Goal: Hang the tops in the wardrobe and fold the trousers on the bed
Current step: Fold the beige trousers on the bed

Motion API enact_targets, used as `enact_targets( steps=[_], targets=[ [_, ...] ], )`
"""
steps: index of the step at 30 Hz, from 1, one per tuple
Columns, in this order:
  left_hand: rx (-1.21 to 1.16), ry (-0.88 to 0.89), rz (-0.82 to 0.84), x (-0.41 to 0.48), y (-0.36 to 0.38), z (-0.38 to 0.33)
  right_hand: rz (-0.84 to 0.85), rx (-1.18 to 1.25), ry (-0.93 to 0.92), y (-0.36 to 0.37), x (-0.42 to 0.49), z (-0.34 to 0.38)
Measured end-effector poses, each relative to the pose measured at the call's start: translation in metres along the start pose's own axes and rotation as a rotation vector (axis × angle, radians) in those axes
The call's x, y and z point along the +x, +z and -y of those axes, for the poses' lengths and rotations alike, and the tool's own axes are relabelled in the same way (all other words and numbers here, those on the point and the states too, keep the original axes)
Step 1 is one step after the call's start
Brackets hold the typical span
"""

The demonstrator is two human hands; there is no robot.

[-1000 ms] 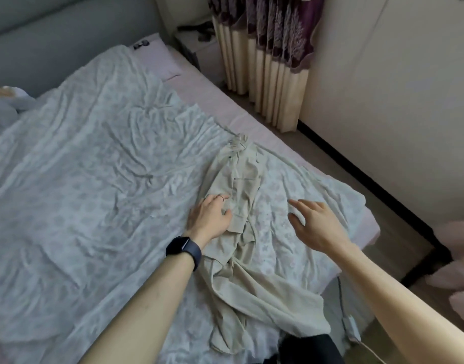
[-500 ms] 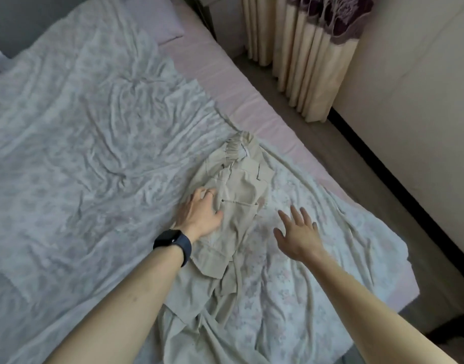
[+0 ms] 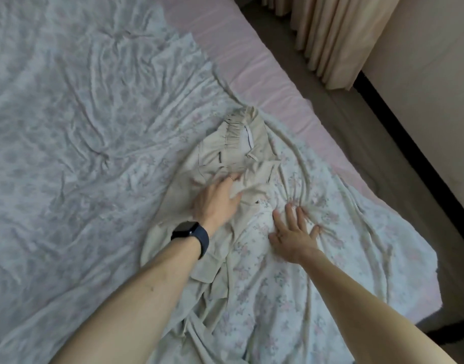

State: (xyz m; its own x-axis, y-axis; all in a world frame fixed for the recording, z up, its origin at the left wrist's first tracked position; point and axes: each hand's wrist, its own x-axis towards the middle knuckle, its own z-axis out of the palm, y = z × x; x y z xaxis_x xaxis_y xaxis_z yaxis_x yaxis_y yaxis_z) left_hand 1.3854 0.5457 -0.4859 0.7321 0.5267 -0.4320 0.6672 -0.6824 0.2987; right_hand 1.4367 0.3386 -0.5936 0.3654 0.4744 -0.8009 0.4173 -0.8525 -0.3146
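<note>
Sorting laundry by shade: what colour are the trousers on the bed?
Pale beige, plain, no pattern: the trousers, seen best in the head view.

A broad stretch of rumpled floral sheet point(image 3: 81, 127) is offered to the left of the beige trousers point(image 3: 233, 153), and hands can be swept across it freely. Near the right edge of the bed point(image 3: 265, 74) the room is taken up by the trousers, on which the left hand point(image 3: 215, 203) is laid; the right hand point(image 3: 291, 235) is pressed flat on the sheet just beside them, with only a narrow gap between the two hands. To the right, a strip of floor point(image 3: 357, 122) is closed off by the curtain point(image 3: 330, 35) and the wall point(image 3: 422, 74)
</note>
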Motion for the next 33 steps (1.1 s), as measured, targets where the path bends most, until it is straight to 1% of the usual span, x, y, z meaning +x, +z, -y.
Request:
enact_targets(
  steps=[2, 3, 5, 7, 8, 9, 10, 11, 12, 13, 15, 16, 17, 19, 21, 23, 24, 27, 29, 31, 33],
  targets=[
    [-0.032, 0.103, 0.008, -0.036, 0.013, -0.006, -0.032, 0.065, -0.013, -0.004, -0.009, 0.002],
    [-0.033, 0.134, 0.017, -0.050, 0.022, -0.008, -0.057, 0.151, -0.010, -0.009, -0.014, 0.002],
    [-0.029, 0.149, 0.052, -0.078, 0.030, -0.015, -0.141, 0.446, 0.027, -0.026, -0.032, 0.002],
    [-0.038, 0.161, 0.062, -0.104, 0.034, -0.026, -0.220, 0.872, 0.125, -0.041, -0.064, 0.006],
    [-0.063, 0.175, 0.061, -0.119, 0.035, -0.033, -0.211, 1.088, 0.150, -0.047, -0.085, 0.008],
    [-0.090, 0.186, 0.047, -0.130, 0.040, -0.038, -0.160, 1.271, 0.138, -0.051, -0.102, 0.009],
    [-0.105, 0.189, 0.050, -0.139, 0.045, -0.042, -0.095, 1.404, 0.111, -0.050, -0.117, 0.009],
    [-0.118, 0.195, 0.050, -0.149, 0.050, -0.045, -0.051, 1.478, 0.081, -0.047, -0.130, 0.009],
    [-0.130, 0.204, 0.068, -0.159, 0.053, -0.050, -0.051, 1.507, 0.077, -0.040, -0.142, 0.007],
    [-0.147, 0.204, 0.125, -0.167, 0.054, -0.056, -0.094, 1.513, 0.087, -0.032, -0.148, 0.006],
    [-0.170, 0.198, 0.289, -0.179, 0.053, -0.064, -0.285, 1.420, 0.152, -0.011, -0.156, -0.002],
    [-0.164, 0.187, 0.353, -0.181, 0.052, -0.064, -0.356, 1.381, 0.200, -0.001, -0.157, -0.008],
    [-0.124, 0.192, 0.397, -0.182, 0.051, -0.063, -0.386, 1.381, 0.239, 0.007, -0.158, -0.011],
    [-0.033, 0.242, 0.424, -0.182, 0.045, -0.061, -0.366, 1.483, 0.285, 0.011, -0.165, -0.010],
    [0.026, 0.307, 0.399, -0.181, 0.039, -0.059, -0.278, 1.578, 0.261, 0.009, -0.172, -0.003],
    [0.013, 0.299, 0.332, -0.180, 0.032, -0.058, -0.187, 1.578, 0.178, 0.004, -0.179, 0.007],
    [0.002, 0.293, 0.286, -0.179, 0.029, -0.057, -0.145, 1.571, 0.129, 0.002, -0.182, 0.010],
    [-0.054, 0.302, 0.065, -0.175, 0.010, -0.053, -0.021, 1.490, -0.037, -0.010, -0.191, 0.017],
    [-0.127, 0.254, -0.032, -0.172, -0.014, -0.047, 0.014, 1.456, -0.103, -0.021, -0.199, 0.023],
    [-0.181, 0.208, -0.083, -0.171, -0.042, -0.037, 0.016, 1.432, -0.141, -0.031, -0.207, 0.030],
    [-0.262, 0.144, -0.175, -0.176, -0.077, -0.023, -0.028, 1.386, -0.164, -0.041, -0.214, 0.041]
  ],
)
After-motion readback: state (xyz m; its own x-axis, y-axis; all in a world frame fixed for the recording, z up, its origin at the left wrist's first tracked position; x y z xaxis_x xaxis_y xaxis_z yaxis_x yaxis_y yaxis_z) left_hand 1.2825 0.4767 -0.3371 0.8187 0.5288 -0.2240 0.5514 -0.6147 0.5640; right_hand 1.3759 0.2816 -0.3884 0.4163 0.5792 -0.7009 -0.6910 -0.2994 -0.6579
